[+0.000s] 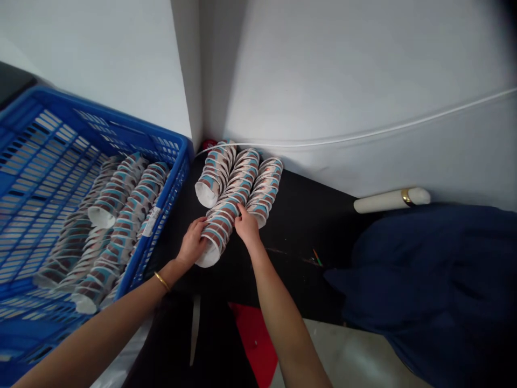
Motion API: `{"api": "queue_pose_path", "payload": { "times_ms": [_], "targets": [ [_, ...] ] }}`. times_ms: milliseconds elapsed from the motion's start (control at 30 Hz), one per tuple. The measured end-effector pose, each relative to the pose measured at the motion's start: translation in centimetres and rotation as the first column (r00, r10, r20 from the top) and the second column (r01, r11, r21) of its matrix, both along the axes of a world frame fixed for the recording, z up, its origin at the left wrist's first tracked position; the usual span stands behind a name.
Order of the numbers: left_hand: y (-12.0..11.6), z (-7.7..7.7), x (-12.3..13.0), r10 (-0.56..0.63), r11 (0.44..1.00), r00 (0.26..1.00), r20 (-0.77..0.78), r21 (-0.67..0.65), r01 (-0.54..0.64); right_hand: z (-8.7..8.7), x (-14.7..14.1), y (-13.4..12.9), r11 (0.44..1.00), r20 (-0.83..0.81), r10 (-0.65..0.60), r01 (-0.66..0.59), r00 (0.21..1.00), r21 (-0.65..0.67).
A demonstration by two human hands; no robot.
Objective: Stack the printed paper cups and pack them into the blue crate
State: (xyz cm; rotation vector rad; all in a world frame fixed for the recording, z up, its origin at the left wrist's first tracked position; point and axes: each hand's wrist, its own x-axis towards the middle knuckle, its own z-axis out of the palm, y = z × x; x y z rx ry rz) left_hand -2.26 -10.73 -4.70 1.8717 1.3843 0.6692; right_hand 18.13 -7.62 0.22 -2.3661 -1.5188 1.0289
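Three stacks of printed paper cups lie on their sides on a black surface by the wall corner. My left hand (pixel 193 242) grips the near end of the middle stack (pixel 228 207). My right hand (pixel 247 226) rests on the same stack's right side, fingers touching the cups. The left stack (pixel 214 175) and the right stack (pixel 264 191) lie beside it, untouched. A gold bangle sits on my left wrist.
A blue plastic crate (pixel 180 156) at the left holds several more cup stacks (pixel 117 199). A dark blue cloth (pixel 436 280) covers the right. A white tube (pixel 388 200) lies by the wall, and a white cable (pixel 363 137) runs along it. Something red (pixel 254 334) lies near my arms.
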Motion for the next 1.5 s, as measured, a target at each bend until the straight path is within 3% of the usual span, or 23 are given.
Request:
{"api": "queue_pose_path", "payload": {
  "times_ms": [167, 300, 500, 733, 1000, 1300, 1500],
  "targets": [
    [0.0, -0.7, -0.2, -0.001, 1.0, 0.999, 0.044, -0.008, 0.002, 0.2, 1.4, 0.2, 0.998, -0.124, 0.026, -0.032, 0.992, -0.046],
    [-0.2, -1.1, -0.2, 0.011, 1.0, 0.997, 0.079, -0.003, -0.01, 0.7, 1.6, 0.2, 0.996, -0.134, 0.06, -0.068, 0.989, -0.055],
    [-0.6, -1.5, 0.1, 0.046, 0.999, 0.993, 0.106, -0.003, -0.046, 1.4, 0.3, 0.6, 0.992, 0.069, 0.128, -0.127, 0.989, -0.017],
    [-1.1, -1.9, 0.5, 0.098, 0.995, 0.988, 0.116, -0.02, -0.096, 2.3, -0.6, 1.1, 0.957, 0.317, 0.24, -0.279, 0.918, 0.083],
    [-1.2, -1.6, 0.6, 0.099, 0.995, 0.987, 0.13, -0.034, -0.095, 1.2, 1.3, 2.6, 0.889, 0.385, 0.344, -0.429, 0.857, 0.161],
    [-1.6, -1.6, 1.3, 0.113, 0.993, 0.985, 0.13, -0.04, -0.109, 1.4, 1.8, 4.6, 0.926, 0.382, 0.276, -0.351, 0.882, 0.142],
    [-1.6, -1.3, 1.4, 0.119, 0.993, 0.983, 0.137, -0.026, -0.117, 1.2, 1.9, 8.3, 0.939, 0.455, 0.268, -0.335, 0.849, 0.073]
  ]
}}
